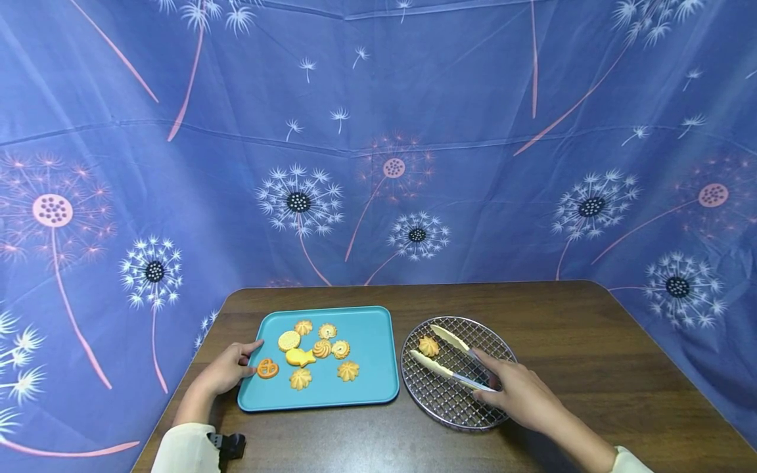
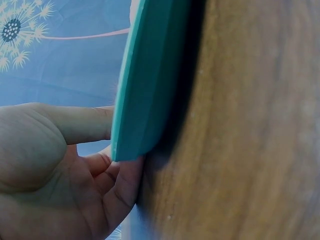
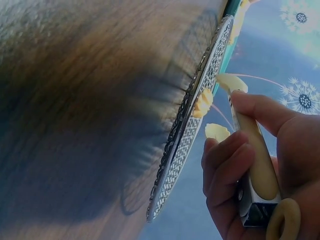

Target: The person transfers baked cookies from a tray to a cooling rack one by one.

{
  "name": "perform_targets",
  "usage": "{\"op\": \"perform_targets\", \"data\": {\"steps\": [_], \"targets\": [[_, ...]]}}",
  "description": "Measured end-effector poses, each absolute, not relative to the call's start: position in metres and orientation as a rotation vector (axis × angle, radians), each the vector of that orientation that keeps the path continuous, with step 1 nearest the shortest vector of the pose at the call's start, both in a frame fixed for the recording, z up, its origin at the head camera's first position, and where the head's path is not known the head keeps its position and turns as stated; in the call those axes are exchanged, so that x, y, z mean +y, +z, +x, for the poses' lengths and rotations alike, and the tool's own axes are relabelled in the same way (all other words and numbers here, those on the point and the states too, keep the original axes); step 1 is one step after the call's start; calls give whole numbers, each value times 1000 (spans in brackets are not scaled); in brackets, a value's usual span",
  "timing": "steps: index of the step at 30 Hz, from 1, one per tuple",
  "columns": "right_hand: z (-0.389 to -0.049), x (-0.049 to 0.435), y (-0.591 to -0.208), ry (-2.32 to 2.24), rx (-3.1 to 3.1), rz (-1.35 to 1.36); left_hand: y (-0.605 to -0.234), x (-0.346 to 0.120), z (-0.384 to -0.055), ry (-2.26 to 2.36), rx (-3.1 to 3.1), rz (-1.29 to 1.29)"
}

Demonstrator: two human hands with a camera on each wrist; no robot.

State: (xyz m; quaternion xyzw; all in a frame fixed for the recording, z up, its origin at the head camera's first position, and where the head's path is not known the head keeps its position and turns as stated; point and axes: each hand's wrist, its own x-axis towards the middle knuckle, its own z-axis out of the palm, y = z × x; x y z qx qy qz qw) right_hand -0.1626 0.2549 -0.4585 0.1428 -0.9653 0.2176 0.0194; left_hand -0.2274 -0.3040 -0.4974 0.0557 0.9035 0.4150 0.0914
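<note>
Star-shaped cookie (image 1: 428, 346) loose on wire rack (image 1: 437, 401), between parted tongs (image 1: 440, 367) gripped by right hand (image 1: 520, 392). Nine other cookies (image 1: 322, 348) on teal tray (image 1: 369, 345), rim pinched by left hand (image 1: 223, 369); transfer apparently unfinished, direction unclear.

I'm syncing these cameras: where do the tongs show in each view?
Head: tongs low, right of centre, in the right hand over the wire rack.
Left wrist: not in it.
Right wrist: right of centre, gripped.
Shared landmark: the blue dandelion-print cloth.
</note>
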Motion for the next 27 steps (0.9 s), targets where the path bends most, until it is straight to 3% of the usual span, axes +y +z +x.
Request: {"op": "perform_targets", "data": {"steps": [27], "targets": [[-166,236,-454,738,-2933,547,-496,-303,-227,1201,2704,144]]}}
